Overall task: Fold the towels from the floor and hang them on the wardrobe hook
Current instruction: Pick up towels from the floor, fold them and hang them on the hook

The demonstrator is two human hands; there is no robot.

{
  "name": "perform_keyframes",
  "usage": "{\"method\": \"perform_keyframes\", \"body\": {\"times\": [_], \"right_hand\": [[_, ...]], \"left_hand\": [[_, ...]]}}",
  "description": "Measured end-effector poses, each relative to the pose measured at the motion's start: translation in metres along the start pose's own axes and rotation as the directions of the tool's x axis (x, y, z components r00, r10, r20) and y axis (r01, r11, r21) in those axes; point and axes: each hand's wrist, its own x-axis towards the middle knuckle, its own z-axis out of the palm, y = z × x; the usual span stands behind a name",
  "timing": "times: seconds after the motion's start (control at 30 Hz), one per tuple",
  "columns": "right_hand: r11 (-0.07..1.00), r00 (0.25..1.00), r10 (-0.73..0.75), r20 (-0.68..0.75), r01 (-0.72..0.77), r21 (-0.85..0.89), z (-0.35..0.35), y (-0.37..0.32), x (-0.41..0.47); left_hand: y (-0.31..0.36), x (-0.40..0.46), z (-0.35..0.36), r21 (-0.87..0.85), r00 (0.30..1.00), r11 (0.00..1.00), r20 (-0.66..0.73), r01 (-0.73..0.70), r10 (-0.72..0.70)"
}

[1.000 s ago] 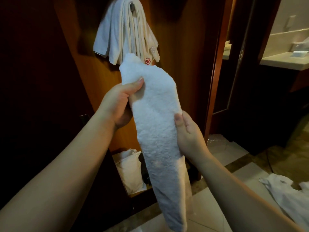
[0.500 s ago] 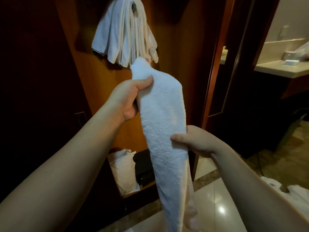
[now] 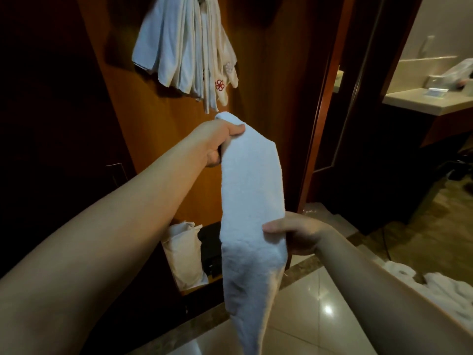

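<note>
While left hand [image 3: 217,142] pinches its top and right hand [image 3: 294,233] its middle, towel [image 3: 252,190] at frame centre hangs soft, light; likely best gripped at folded edges.

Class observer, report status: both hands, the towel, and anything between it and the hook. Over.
Left hand grips folded towel at top; right hand pinches its middle. Towel hangs below hung towels, which cover the hook. More towels on floor.

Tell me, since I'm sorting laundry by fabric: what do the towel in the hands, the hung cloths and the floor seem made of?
Held towel: likely cotton terry, with a fuzzy, nubby, matte surface. Hung cloths: thinner, smoother woven fabric, apparently; flat pleats, crisp edges, one with red embroidery. Floor: polished stone or glazed tile, judging by the glossy light reflections; which one is unclear.
</note>
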Motion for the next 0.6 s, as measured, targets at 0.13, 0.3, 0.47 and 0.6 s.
{"method": "perform_keyframes", "body": {"times": [0.13,0.3,0.47,0.6], "right_hand": [[0.998,1.000,0.025,-0.006,-0.026,-0.051,0.006,-0.016,0.003],[0.964,0.985,-0.073,-0.154,0.109,0.244,0.003,-0.039,0.007],[0.930,0.900,-0.168,-0.401,0.279,0.237,-0.008,-0.059,0.013],[0.875,0.824,-0.175,-0.539,0.382,0.298,-0.005,-0.068,0.020]], "left_hand": [[-0.011,0.027,0.003,0.120,0.995,0.988,-0.003,0.098,-0.099],[-0.045,0.052,-0.002,0.312,0.995,0.947,0.030,0.079,-0.093],[-0.101,0.013,0.001,0.269,0.884,0.883,-0.167,-0.385,0.436],[-0.165,-0.038,0.012,0.324,0.797,0.760,-0.030,-0.564,0.604]]}}
